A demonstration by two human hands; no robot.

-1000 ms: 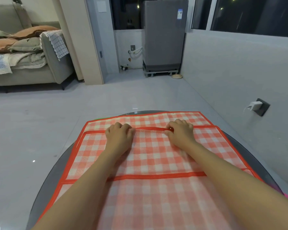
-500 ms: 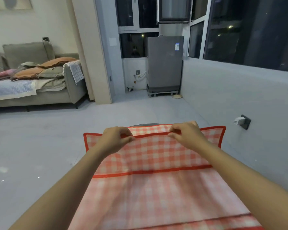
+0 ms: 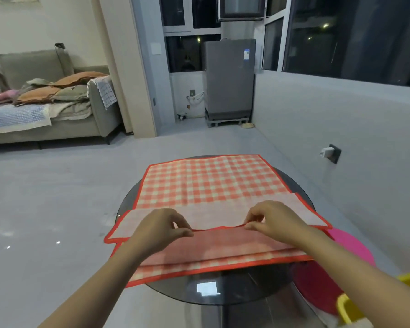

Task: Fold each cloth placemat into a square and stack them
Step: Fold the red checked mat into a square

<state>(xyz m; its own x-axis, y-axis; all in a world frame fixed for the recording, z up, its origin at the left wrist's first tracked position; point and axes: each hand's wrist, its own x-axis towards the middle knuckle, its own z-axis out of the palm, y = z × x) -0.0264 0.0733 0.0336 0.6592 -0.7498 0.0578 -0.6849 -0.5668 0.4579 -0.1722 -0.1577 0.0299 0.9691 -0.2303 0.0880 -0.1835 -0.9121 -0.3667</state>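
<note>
While my left hand pinches the red hem of the checked placemat between thumb and fingertips, my right hand pinches the same hem at 3 o'clock from it. The held edge is raised, pale underside showing, and the mat's far part lies flat toward 12 o'clock on the round dark glass table. A pink cushion sits at 4 o'clock, touching a yellow object.

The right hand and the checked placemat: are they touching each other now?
Touching. The head view shows the right hand pinching the red-trimmed edge of the checked placemat between thumb and fingers.
</note>
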